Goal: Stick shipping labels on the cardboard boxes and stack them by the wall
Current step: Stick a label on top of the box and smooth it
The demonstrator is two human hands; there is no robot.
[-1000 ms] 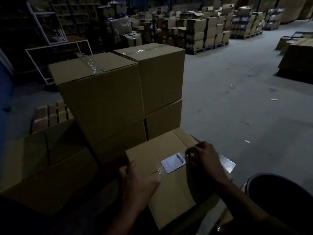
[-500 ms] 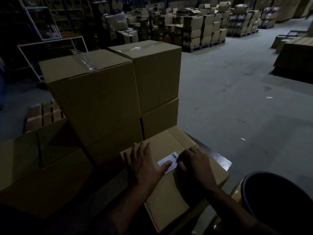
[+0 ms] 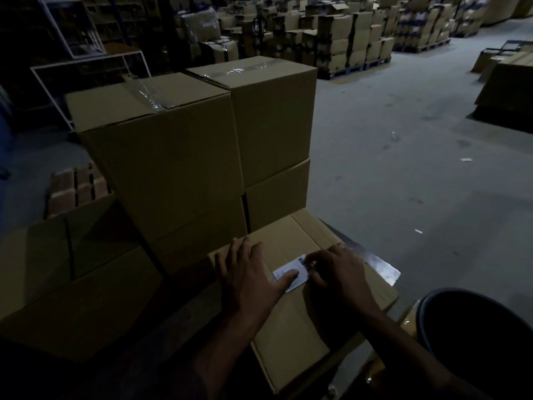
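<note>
Fingers (image 3: 290, 276) of both hands press flat paper label (image 3: 291, 269) onto matte cardboard box (image 3: 294, 336).

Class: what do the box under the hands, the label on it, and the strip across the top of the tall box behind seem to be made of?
Box: brown cardboard, matt, with folded flaps and a seam. Label: probably white paper, printed with a barcode, lying flat. Strip: seemingly clear plastic tape; it glints and wrinkles.
</note>
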